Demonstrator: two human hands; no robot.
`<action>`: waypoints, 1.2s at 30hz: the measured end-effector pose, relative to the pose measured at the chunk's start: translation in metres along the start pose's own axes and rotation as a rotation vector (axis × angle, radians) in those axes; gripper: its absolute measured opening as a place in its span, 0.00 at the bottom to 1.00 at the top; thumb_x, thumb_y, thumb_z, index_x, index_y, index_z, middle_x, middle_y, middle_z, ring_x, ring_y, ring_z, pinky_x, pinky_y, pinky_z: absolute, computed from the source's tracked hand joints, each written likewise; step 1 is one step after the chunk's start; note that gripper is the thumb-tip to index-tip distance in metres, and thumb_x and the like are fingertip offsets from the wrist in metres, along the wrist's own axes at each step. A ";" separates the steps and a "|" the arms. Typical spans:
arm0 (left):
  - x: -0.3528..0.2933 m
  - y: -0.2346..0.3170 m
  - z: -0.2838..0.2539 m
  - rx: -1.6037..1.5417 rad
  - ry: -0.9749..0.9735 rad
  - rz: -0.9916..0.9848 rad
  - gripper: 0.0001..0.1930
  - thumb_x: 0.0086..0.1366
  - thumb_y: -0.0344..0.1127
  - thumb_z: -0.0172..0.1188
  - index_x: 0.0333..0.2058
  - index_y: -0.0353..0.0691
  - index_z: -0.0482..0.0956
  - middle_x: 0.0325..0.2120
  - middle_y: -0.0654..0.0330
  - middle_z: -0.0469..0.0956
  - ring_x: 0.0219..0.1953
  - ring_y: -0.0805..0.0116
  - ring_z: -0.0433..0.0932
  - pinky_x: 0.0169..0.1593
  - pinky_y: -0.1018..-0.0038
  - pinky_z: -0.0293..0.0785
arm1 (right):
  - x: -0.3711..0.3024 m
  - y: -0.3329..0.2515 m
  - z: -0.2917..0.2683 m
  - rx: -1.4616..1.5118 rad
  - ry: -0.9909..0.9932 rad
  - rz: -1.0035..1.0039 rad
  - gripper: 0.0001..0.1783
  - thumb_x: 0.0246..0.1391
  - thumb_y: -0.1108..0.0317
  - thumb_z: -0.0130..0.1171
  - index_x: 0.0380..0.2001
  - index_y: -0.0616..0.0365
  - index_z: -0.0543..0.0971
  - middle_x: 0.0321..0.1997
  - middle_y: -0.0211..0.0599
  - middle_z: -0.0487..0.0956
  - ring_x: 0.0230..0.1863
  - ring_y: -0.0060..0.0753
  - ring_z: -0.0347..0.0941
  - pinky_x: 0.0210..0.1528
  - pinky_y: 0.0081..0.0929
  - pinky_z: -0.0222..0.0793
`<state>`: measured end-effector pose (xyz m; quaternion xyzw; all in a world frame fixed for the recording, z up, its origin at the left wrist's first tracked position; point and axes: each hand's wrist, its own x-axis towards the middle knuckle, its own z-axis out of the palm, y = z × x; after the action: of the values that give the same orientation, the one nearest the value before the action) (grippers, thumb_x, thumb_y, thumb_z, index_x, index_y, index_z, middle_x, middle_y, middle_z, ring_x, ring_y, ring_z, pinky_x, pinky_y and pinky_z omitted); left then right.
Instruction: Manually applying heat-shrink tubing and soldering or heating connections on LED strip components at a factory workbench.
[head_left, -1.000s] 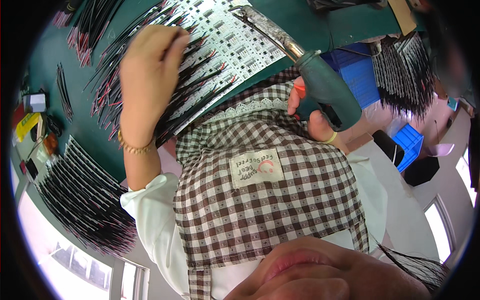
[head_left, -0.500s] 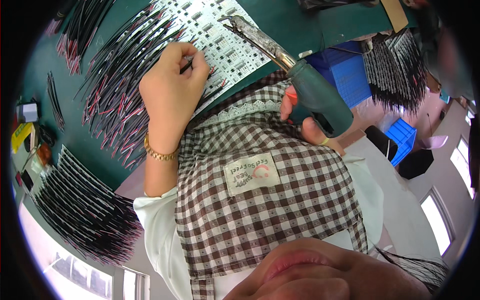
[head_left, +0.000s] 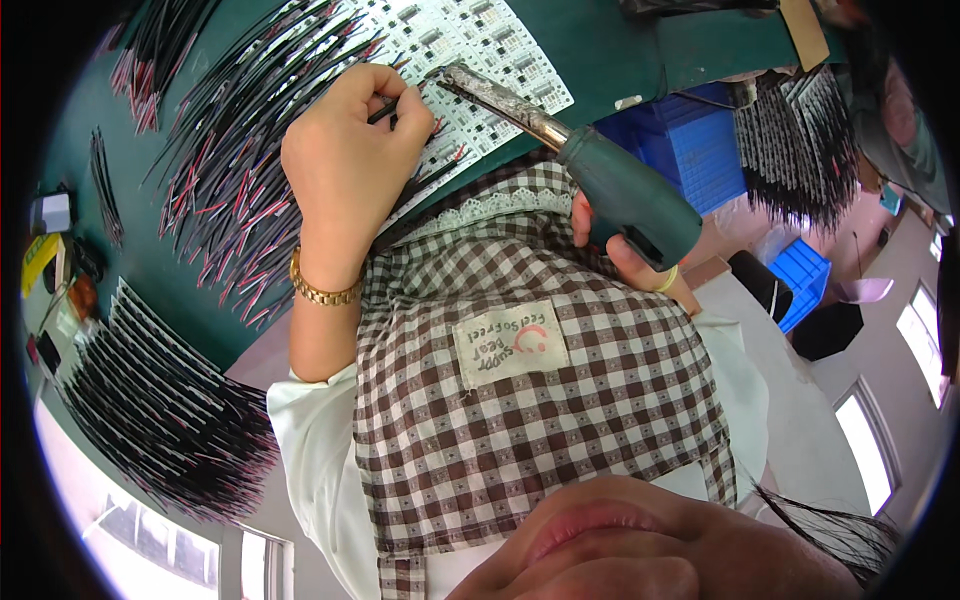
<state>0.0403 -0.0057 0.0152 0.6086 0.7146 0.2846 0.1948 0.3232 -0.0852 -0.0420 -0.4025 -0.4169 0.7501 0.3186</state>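
Observation:
A short black cable (head_left: 381, 113) is pinched between the thumb and fingers of my left hand (head_left: 342, 170), just over a white circuit board panel (head_left: 515, 80). My right hand (head_left: 638, 264), partly hidden, grips the handle of a dark green soldering gun (head_left: 630, 190). Its metal barrel slants left across the panel, and the tip ends close beside my left fingertips. Whether the tip touches the cable or the board I cannot tell. Black cables with red and white stripped ends (head_left: 235, 205) lie in a thick layer left of and under my left hand.
More bundled cables (head_left: 140, 85) lie at the far left, with a thin bunch (head_left: 104, 190) below them. A large stack of cables (head_left: 165, 410) is at the lower left. Right of the green table (head_left: 610, 60) are a blue bin (head_left: 690, 150) and another hanging cable stack (head_left: 800, 145).
The soldering gun's tip has come down and closer to my left fingers. The orange-red trigger is no longer visible. My left hand still pinches the cable, and the view has shifted slightly.

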 end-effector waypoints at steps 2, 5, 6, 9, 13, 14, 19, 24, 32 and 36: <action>-0.003 -0.003 -0.001 -0.011 0.018 0.001 0.05 0.49 0.36 0.64 0.22 0.44 0.78 0.16 0.63 0.77 0.17 0.67 0.76 0.23 0.76 0.69 | 0.010 -0.031 0.019 -0.250 -0.068 -0.033 0.32 0.50 0.49 0.60 0.49 0.63 0.68 0.34 0.37 0.71 0.32 0.26 0.68 0.35 0.23 0.66; -0.002 -0.004 0.002 -0.008 0.022 0.020 0.05 0.49 0.36 0.64 0.22 0.44 0.78 0.16 0.63 0.77 0.17 0.67 0.76 0.23 0.75 0.70 | 0.009 -0.023 0.013 -0.439 -0.075 -0.126 0.27 0.49 0.58 0.59 0.48 0.64 0.68 0.33 0.37 0.72 0.32 0.26 0.68 0.36 0.23 0.65; -0.002 -0.003 0.002 -0.003 0.013 0.008 0.05 0.49 0.36 0.65 0.22 0.44 0.78 0.16 0.63 0.77 0.17 0.66 0.76 0.23 0.75 0.70 | 0.010 -0.023 0.012 -0.438 -0.074 -0.125 0.27 0.49 0.58 0.59 0.48 0.64 0.68 0.33 0.37 0.72 0.32 0.26 0.68 0.36 0.23 0.65; -0.002 -0.003 0.002 0.022 0.006 -0.005 0.06 0.48 0.37 0.65 0.22 0.45 0.79 0.16 0.63 0.77 0.18 0.66 0.76 0.23 0.74 0.70 | 0.017 -0.029 0.013 -0.581 -0.149 -0.277 0.23 0.49 0.66 0.55 0.48 0.65 0.68 0.32 0.36 0.72 0.32 0.25 0.68 0.36 0.22 0.65; 0.000 0.000 0.000 0.064 -0.011 -0.026 0.07 0.48 0.39 0.66 0.22 0.45 0.79 0.17 0.63 0.78 0.18 0.65 0.77 0.24 0.73 0.71 | 0.017 -0.033 0.016 -0.684 -0.079 -0.473 0.17 0.43 0.68 0.61 0.37 0.62 0.72 0.28 0.35 0.75 0.27 0.30 0.71 0.29 0.25 0.66; 0.000 0.000 0.001 0.063 -0.013 -0.025 0.07 0.48 0.39 0.66 0.22 0.45 0.79 0.17 0.63 0.78 0.18 0.65 0.77 0.24 0.73 0.71 | 0.013 -0.034 0.013 -0.483 -0.118 -0.258 0.27 0.50 0.60 0.59 0.48 0.67 0.66 0.31 0.36 0.72 0.30 0.25 0.68 0.34 0.20 0.65; -0.001 0.003 0.002 0.052 -0.017 0.009 0.07 0.49 0.39 0.65 0.22 0.45 0.79 0.18 0.61 0.78 0.19 0.65 0.77 0.25 0.73 0.71 | 0.015 -0.036 0.019 -0.169 -0.093 -0.235 0.31 0.52 0.50 0.58 0.50 0.65 0.67 0.30 0.34 0.72 0.30 0.24 0.68 0.35 0.22 0.65; 0.002 0.009 -0.002 0.040 -0.075 0.007 0.06 0.50 0.37 0.64 0.23 0.42 0.80 0.16 0.61 0.77 0.18 0.66 0.76 0.24 0.74 0.70 | 0.010 -0.042 0.021 -0.070 -0.014 -0.304 0.32 0.56 0.53 0.53 0.56 0.65 0.63 0.32 0.35 0.74 0.31 0.24 0.68 0.38 0.24 0.63; 0.014 -0.006 -0.007 -0.081 -0.235 0.052 0.06 0.50 0.35 0.63 0.25 0.41 0.81 0.12 0.65 0.72 0.13 0.74 0.68 0.21 0.79 0.64 | 0.000 -0.045 0.020 -0.048 0.021 -0.038 0.38 0.48 0.40 0.60 0.49 0.63 0.68 0.32 0.40 0.72 0.31 0.30 0.70 0.33 0.26 0.68; 0.016 -0.011 -0.008 -0.027 -0.268 0.082 0.06 0.50 0.36 0.63 0.25 0.41 0.81 0.12 0.65 0.72 0.13 0.74 0.69 0.21 0.79 0.64 | -0.002 -0.040 0.018 -0.073 0.036 0.074 0.34 0.47 0.42 0.62 0.46 0.60 0.71 0.32 0.38 0.72 0.32 0.28 0.70 0.34 0.25 0.68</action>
<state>0.0244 0.0074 0.0149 0.6673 0.6527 0.2183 0.2848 0.3139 -0.0753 -0.0005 -0.4425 -0.4232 0.7383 0.2830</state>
